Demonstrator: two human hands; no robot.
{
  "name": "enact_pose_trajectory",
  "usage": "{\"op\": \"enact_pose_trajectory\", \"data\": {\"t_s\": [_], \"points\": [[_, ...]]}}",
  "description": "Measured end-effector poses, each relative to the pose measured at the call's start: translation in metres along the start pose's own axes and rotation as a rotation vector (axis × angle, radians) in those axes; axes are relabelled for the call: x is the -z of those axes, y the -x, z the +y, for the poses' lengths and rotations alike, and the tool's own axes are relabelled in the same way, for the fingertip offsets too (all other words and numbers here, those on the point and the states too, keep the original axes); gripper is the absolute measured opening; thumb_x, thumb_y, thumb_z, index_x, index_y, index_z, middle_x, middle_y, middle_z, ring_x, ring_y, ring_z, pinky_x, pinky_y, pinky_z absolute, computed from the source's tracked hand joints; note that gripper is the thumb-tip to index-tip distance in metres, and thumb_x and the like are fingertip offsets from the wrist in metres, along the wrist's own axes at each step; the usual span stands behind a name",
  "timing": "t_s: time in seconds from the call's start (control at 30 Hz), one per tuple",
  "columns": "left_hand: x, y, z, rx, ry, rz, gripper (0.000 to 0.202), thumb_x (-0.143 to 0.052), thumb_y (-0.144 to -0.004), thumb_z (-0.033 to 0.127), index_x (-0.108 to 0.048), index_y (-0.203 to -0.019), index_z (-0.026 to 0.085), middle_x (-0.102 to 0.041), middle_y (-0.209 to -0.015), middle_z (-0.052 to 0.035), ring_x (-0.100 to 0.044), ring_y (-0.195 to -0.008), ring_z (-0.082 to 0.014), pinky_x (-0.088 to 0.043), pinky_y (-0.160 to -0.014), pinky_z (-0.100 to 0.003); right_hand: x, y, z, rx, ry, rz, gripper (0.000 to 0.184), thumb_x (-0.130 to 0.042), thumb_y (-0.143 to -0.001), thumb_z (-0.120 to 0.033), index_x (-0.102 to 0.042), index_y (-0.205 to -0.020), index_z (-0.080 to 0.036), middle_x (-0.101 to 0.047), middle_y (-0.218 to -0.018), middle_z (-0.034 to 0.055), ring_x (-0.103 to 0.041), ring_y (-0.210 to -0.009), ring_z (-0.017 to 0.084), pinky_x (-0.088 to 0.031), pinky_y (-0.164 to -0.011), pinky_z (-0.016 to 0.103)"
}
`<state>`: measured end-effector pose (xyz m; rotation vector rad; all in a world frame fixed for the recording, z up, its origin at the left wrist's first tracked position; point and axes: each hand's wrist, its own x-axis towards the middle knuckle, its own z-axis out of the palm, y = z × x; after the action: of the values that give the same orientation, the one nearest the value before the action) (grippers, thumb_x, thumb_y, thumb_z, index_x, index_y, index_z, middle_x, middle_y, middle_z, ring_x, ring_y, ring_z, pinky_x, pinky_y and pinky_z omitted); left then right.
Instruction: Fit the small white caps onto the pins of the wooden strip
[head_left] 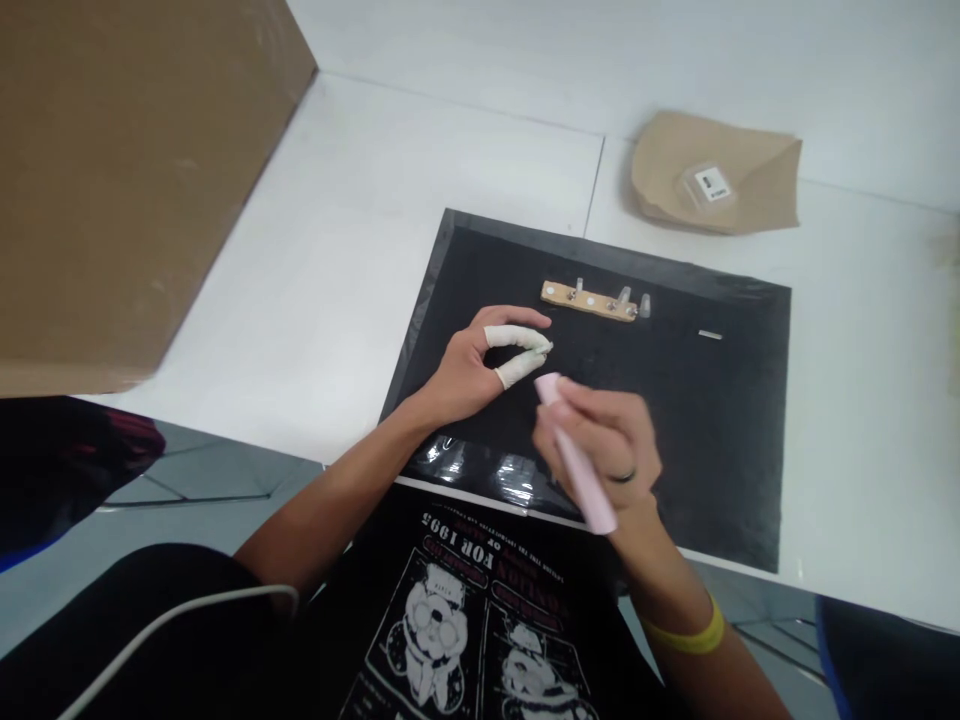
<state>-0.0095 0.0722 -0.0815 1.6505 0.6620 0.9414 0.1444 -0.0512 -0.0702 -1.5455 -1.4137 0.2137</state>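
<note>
Right hand [611, 440] is gripping a pink stick [589, 490], fingers wrapping around its upper half, tip pointing up and left. Left hand [465, 372] is resting on the black mat [712, 450], closed in a pinch, with white wraps covering thumb and forefinger. Whatever is sitting between those fingertips [536, 345] is too small to tell. The stick tip is hovering just beside the pinch, and I cannot tell if it is touching. Both hands are working over the near-left part of the mat, which is lying flat on the white worktop [337, 250].

A wooden strip [589, 299] with small studs is lying on the mat beyond the hands, with a clear bit [643, 305] just beside its right end. A small white piece [709, 335] is lying further right on the mat. A brown paper bag [750, 190] is sitting off the mat at the far right, carrying a clear packet [709, 185]. A cardboard box [127, 170] is filling the left side. A yellow band [690, 637] is circling the right wrist.
</note>
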Motion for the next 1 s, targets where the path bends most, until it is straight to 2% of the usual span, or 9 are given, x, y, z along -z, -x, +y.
{"op": "enact_pose_trajectory", "data": {"t_s": [0.1,0.17,0.3,0.43,0.53,0.63,0.9,1.0], "points": [[-0.002,0.001,0.000,-0.060,-0.114,0.026,0.008,-0.075,-0.094,0.025,-0.080,-0.098,0.020,-0.077,-0.120,-0.0100,-0.067,-0.118,-0.0219,-0.052,-0.111,-0.046,0.011,0.001,-0.004,0.162,0.178,0.219,0.029,-0.083,-0.082,-0.012,-0.068,-0.104,-0.023,-0.076,-0.104,0.0039,-0.076,-0.089,0.019,-0.067,-0.074,0.032],[-0.002,-0.002,0.001,-0.100,-0.182,0.053,0.007,-0.074,-0.094,0.025,-0.079,-0.097,0.020,-0.078,-0.117,-0.0098,-0.068,-0.116,-0.0219,-0.053,-0.109,-0.046,0.019,0.007,-0.004,0.120,0.242,0.257,0.025,-0.081,-0.085,-0.010,-0.067,-0.103,-0.021,-0.074,-0.102,0.0042,-0.075,-0.092,0.020,-0.067,-0.080,0.034],[-0.004,-0.022,0.005,-0.218,-0.321,0.091,0.006,-0.073,-0.094,0.024,-0.078,-0.094,0.021,-0.079,-0.113,-0.0089,-0.068,-0.113,-0.0226,-0.053,-0.106,-0.047,0.029,0.030,0.001,-0.025,0.165,0.205,0.024,-0.080,-0.085,-0.010,-0.068,-0.103,-0.021,-0.071,-0.106,0.0051,-0.074,-0.096,0.019,-0.065,-0.084,0.037],[-0.015,-0.054,0.007,-0.276,-0.522,0.044,0.007,-0.072,-0.094,0.023,-0.079,-0.094,0.025,-0.080,-0.114,-0.0048,-0.067,-0.116,-0.0225,-0.047,-0.109,-0.048,0.032,0.045,0.004,-0.078,0.097,0.189,0.023,-0.077,-0.087,-0.007,-0.067,-0.103,-0.022,-0.069,-0.107,0.0043,-0.072,-0.098,0.018,-0.063,-0.087,0.036],[-0.028,-0.069,0.003,-0.247,-0.668,-0.029,0.010,-0.072,-0.094,0.021,-0.080,-0.096,0.027,-0.079,-0.123,-0.0036,-0.063,-0.127,-0.0263,-0.036,-0.112,-0.054,0.032,0.045,0.004,-0.056,0.051,0.163,0.025,-0.075,-0.088,-0.005,-0.067,-0.105,-0.021,-0.067,-0.109,0.0053,-0.072,-0.099,0.017,-0.063,-0.086,0.033],[-0.039,-0.076,-0.003,-0.181,-0.757,-0.070,0.010,-0.071,-0.095,0.023,-0.081,-0.097,0.027,-0.076,-0.132,-0.0036,-0.058,-0.135,-0.0297,-0.029,-0.114,-0.057,0.031,0.042,0.003,-0.016,0.019,0.161,0.028,-0.074,-0.088,-0.002,-0.066,-0.107,-0.021,-0.067,-0.110,0.0064,-0.071,-0.100,0.017,-0.064,-0.084,0.032],[-0.047,-0.083,-0.016,-0.101,-0.838,-0.060,0.011,-0.070,-0.093,0.023,-0.081,-0.094,0.028,-0.074,-0.136,-0.0008,-0.050,-0.143,-0.0313,-0.021,-0.116,-0.057,0.031,0.041,0.006,0.006,-0.004,0.114,0.028,-0.072,-0.089,0.000,-0.063,-0.105,-0.020,-0.066,-0.109,0.0068,-0.071,-0.099,0.016,-0.064,-0.084,0.030],[-0.049,-0.087,-0.018,-0.077,-0.875,-0.055,0.011,-0.069,-0.094,0.024,-0.080,-0.094,0.026,-0.073,-0.138,-0.0022,-0.049,-0.143,-0.0324,-0.020,-0.117,-0.059,0.031,0.042,0.005,-0.001,-0.006,0.097,0.027,-0.072,-0.089,0.000,-0.063,-0.105,-0.019,-0.066,-0.110,0.0074,-0.071,-0.100,0.016,-0.064,-0.085,0.030]]}}
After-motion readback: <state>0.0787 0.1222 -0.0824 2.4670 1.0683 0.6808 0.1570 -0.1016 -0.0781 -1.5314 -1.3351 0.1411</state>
